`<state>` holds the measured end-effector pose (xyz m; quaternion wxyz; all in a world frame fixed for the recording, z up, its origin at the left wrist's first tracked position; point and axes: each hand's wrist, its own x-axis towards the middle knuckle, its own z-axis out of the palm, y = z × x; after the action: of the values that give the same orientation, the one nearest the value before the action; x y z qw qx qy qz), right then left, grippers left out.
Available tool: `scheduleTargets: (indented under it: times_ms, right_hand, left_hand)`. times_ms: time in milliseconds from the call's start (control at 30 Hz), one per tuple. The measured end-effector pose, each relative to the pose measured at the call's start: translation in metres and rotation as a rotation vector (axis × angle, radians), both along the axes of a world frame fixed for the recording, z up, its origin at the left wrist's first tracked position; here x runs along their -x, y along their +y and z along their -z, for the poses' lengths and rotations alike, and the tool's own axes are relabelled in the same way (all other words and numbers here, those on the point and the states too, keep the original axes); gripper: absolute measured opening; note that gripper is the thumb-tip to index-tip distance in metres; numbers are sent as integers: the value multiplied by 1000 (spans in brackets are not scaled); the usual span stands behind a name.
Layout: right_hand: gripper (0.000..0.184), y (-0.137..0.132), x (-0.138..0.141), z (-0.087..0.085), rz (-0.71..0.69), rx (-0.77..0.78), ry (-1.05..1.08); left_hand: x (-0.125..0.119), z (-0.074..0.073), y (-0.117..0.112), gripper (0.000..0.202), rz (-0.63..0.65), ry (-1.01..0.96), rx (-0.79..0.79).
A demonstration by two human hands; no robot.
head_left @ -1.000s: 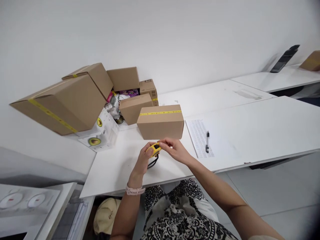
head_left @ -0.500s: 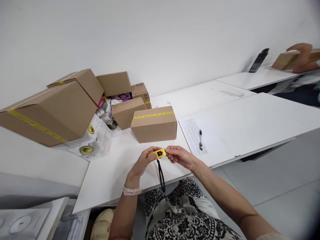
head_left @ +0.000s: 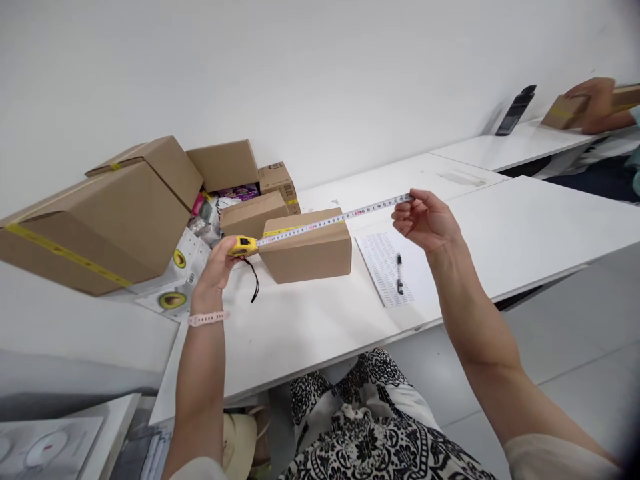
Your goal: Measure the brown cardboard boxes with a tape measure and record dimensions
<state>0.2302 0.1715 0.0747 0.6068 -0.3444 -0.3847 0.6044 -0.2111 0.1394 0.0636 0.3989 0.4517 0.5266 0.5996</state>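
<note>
My left hand (head_left: 216, 270) is closed around the yellow case of a tape measure (head_left: 243, 246), whose black wrist strap hangs below it. The white blade (head_left: 325, 223) is pulled out and slants up to the right. Its far end is pinched between the thumb and fingers of my right hand (head_left: 425, 219). Behind and below the blade, a brown cardboard box (head_left: 307, 257) with yellow tape along its top lies on the white table. From this angle the blade crosses the box's top; I cannot tell whether it touches.
A printed sheet (head_left: 383, 267) with a black pen (head_left: 399, 273) lies right of the box. Larger cartons (head_left: 105, 223) and white avocado-print boxes (head_left: 173, 293) crowd the left. A black bottle-shaped object (head_left: 517, 110) stands far right, near another person's hand (head_left: 595, 100) on a box.
My hands have moved apart, the left to the left and up, the right to the right and up. The tape blade now stretches between them.
</note>
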Motion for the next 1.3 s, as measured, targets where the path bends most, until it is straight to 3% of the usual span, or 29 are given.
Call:
scheduleTargets:
  times_ms: [100, 200, 333, 533, 733, 867, 1067, 1300]
  right_hand:
    - [37, 26, -7, 0, 33, 25, 48]
    - [30, 43, -6, 6, 14, 69, 92]
    - [28, 52, 13, 25, -36, 103, 36]
    - [17, 61, 62, 61, -101, 212, -54]
    - [20, 79, 81, 79, -52, 230, -131]
    - [29, 83, 78, 86, -90, 281, -131]
    - [25, 79, 83, 90, -111, 232, -198]
    - [25, 69, 89, 83, -48, 172, -342]
  left_hand:
    - [19, -10, 20, 29, -176, -83, -17]
    - [34, -14, 30, 31, -253, -90, 6]
    - [43, -2, 32, 35, -304, -54, 80]
    - [37, 24, 36, 35, -218, -89, 156]
    - [28, 32, 55, 33, -151, -132, 191]
    - [26, 34, 64, 32, -137, -159, 232]
    - [28, 35, 64, 31, -123, -190, 232]
    - [27, 32, 61, 35, -92, -181, 202]
